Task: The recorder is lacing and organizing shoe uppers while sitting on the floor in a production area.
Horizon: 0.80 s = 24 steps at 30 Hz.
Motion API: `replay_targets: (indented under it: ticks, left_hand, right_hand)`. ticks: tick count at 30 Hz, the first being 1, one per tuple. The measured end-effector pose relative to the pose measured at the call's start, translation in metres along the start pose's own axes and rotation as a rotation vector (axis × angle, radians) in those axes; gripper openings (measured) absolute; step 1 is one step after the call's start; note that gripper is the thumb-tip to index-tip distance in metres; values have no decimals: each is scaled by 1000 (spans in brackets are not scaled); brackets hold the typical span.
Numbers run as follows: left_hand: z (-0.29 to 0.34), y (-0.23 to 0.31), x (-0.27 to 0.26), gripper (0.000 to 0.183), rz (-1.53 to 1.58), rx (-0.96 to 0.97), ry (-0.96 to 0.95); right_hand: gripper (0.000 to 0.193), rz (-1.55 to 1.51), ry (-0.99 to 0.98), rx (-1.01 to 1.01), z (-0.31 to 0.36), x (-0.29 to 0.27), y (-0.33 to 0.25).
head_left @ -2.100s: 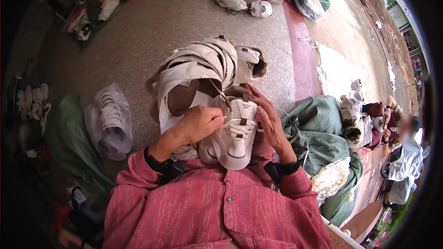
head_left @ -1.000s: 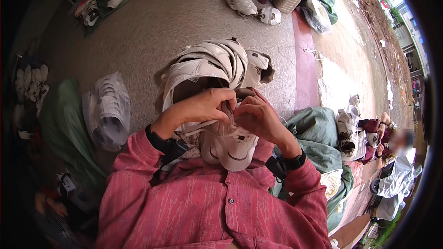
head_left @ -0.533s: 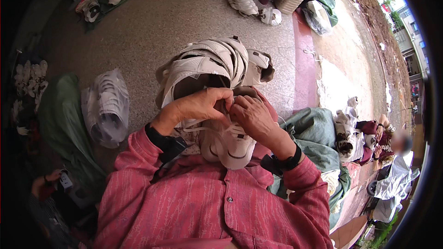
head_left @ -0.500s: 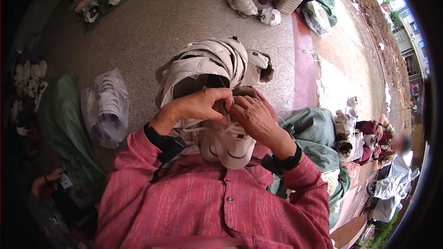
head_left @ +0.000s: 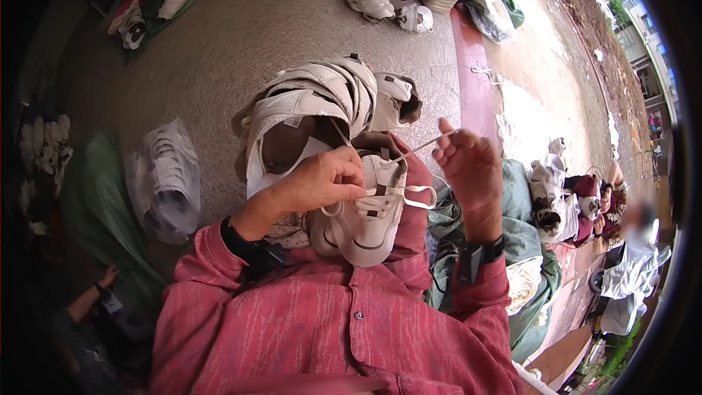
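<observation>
White lace being drawn through a pale sneaker

White lace (head_left: 420, 145) is running taut from the sneaker (head_left: 365, 208) in the lap up to the right hand (head_left: 472, 168), which is pinching its free end and lifting it up and away. Left hand (head_left: 322, 183) is clamping the shoe's eyelet row, fingers curled over the tongue. A heap of pale shoes (head_left: 322, 102) is lying just beyond on the concrete floor (head_left: 241, 36); a bagged pair (head_left: 164, 179) is sitting to the left.

Risk, as I judge it: pulling too hard could be slipping the lace out of an eyelet or tipping the shoe off the lap, since only one hand is steadying it.

Half a second ago both hands were huddled together over the eyelets; now the right one is drawing clear.
</observation>
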<state>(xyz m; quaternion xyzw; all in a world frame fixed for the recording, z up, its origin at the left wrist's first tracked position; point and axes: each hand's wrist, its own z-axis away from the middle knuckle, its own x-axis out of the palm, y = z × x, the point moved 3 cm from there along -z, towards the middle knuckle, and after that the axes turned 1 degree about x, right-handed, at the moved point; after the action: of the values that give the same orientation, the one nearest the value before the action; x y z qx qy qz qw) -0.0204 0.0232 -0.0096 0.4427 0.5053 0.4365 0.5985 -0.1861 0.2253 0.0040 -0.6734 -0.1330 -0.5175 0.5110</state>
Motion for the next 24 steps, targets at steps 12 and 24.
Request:
replay_targets:
  ticks: [12,24]
  left_hand:
    - [-11,3,0,17,-170,-1,-50]
    - [-60,13,35,10,-569,280,-15]
  right_hand:
    - [30,526,321,-251,3,-90,-60]
    - [37,1023,-309,71,4,-53,33]
